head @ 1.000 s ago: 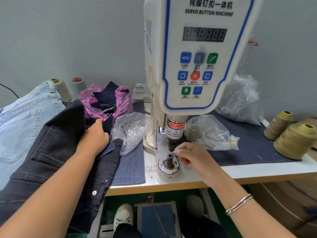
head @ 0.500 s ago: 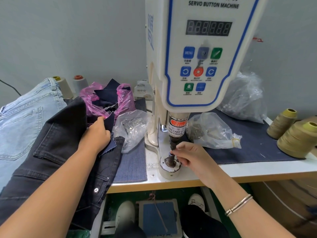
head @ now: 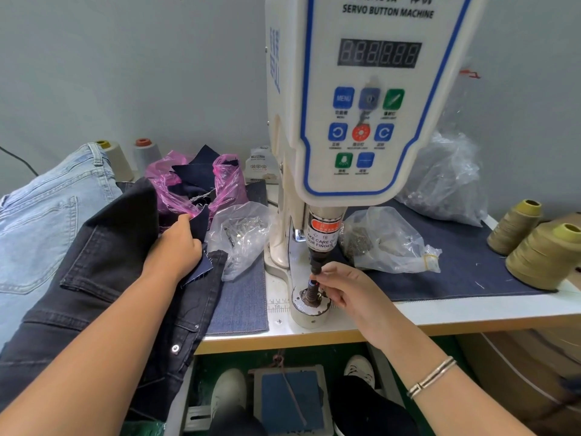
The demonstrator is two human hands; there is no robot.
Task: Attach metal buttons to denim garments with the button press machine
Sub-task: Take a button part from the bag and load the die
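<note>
The white servo button machine (head: 361, 89) stands at the table's middle. Its dark punch (head: 315, 262) hangs just above the round lower die (head: 309, 313). My right hand (head: 349, 287) reaches in from the right, fingertips pinched at the gap between punch and die on a small metal button, mostly hidden. My left hand (head: 176, 247) lies on the black denim garment (head: 103, 262) at the left, fingers curled over its dark fabric edge. A silver button (head: 175, 348) sits on the garment's front.
Light blue jeans (head: 41, 215) lie far left. Clear bags of metal parts (head: 239, 234) (head: 386, 243) flank the machine; a pink bag (head: 226, 180) with navy scraps sits behind. Olive thread cones (head: 547, 256) stand right. A foot pedal (head: 292, 398) lies under the table.
My right hand has risen from beside the lower die to the punch tip, fingers pinched there. My left hand stays on the black garment.
</note>
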